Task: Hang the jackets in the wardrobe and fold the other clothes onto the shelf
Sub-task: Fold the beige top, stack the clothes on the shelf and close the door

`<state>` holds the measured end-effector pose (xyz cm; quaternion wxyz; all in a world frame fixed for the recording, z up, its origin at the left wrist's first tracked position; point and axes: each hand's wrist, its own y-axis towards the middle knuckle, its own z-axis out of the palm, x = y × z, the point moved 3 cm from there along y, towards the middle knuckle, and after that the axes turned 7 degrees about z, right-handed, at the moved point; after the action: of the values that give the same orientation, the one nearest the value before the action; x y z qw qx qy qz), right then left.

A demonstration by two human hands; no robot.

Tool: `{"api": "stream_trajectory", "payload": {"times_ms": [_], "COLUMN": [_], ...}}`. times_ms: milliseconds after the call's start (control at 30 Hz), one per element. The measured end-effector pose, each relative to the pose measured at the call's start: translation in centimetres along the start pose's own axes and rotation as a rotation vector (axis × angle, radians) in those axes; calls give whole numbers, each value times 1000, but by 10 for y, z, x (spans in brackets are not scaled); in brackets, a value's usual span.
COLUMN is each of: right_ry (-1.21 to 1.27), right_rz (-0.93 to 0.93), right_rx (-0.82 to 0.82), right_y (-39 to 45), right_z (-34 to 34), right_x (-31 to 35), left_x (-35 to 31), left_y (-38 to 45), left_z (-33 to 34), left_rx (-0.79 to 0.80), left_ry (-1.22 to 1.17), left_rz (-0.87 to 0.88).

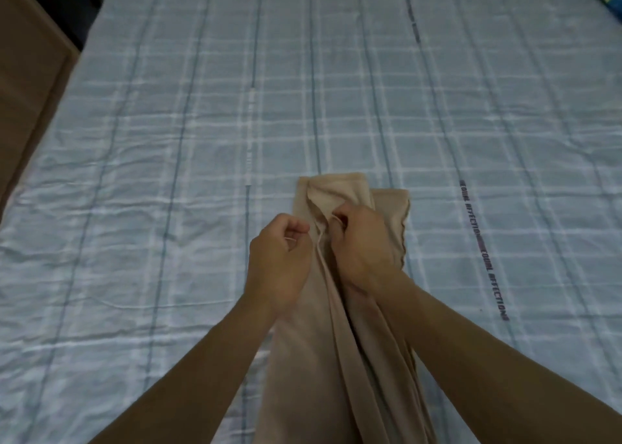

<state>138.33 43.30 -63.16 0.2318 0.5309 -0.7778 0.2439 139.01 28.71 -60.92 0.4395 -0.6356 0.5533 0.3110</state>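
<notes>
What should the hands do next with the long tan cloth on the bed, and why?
Probably lay the bunched middle flat. Both hands, left hand and right hand, pinch the tan garment near its far end, where folds gather in a ridge. It lies stretched on the checked bedsheet, so smoothing comes before a neat fold.

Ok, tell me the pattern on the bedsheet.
The bedsheet is pale blue with a white grid check and darker lengthwise stripes, seen in the head view.

Matt beige cloth garment (340, 359), wrinkled cotton bedsheet (168, 174).
</notes>
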Motion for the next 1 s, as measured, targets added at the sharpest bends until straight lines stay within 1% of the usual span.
{"api": "stream_trajectory", "payload": {"times_ms": [67,167,233,300,333,367,400,433,467,533,567,633,700,767,800,867,933,1000], "right_ry": [313,735,1008,1110,1075,985,857,717,582,346,259,165,131,95,64,-32,-121,-222], "right_rz": [83,266,346,381,383,384,392,411,429,440,418,292,122,-51,-110,-168,-197,-244], "right_rx": [32,197,326,366,334,279,212,149,111,103,102,56,-5,-37,-24,61,150,182], "right_y": [7,10,10,12,14,16,19,23,25,24,20,7,-16,-45,-61,-94,-123,-150], "right_z": [-17,-43,-59,-71,-74,-75,-74,-72,-69,-61,-58,-58,-61,-62,-59,-53,-46,-41], "right_x": [2,13,23,23,19,13,4,-6,-16,-34,-41,-48,-51,-56,-61,-72,-82,-90], "left_x": [-3,-17,-29,-41,-46,-49,-50,-48,-45,-32,-25,-15,-17,-21,-22,-17,-6,11], "left_y": [4,7,9,14,17,22,26,31,35,43,44,38,18,-11,-27,-59,-84,-102], "left_z": [0,4,10,15,17,18,19,21,22,23,21,18,18,23,27,39,47,47], "left_rx": [-5,34,110,170,166,143,110,77,56,40,28,12,24,116,199,396,525,583], "left_ry": [-19,-143,-352,-612,-703,-726,-679,-577,-426,-58,95,261,378,493,555,686,744,787], "left_rz": [-4,-20,-106,-224,-251,-255,-242,-218,-187,-129,-99,0,198,446,574,797,924,974]}}
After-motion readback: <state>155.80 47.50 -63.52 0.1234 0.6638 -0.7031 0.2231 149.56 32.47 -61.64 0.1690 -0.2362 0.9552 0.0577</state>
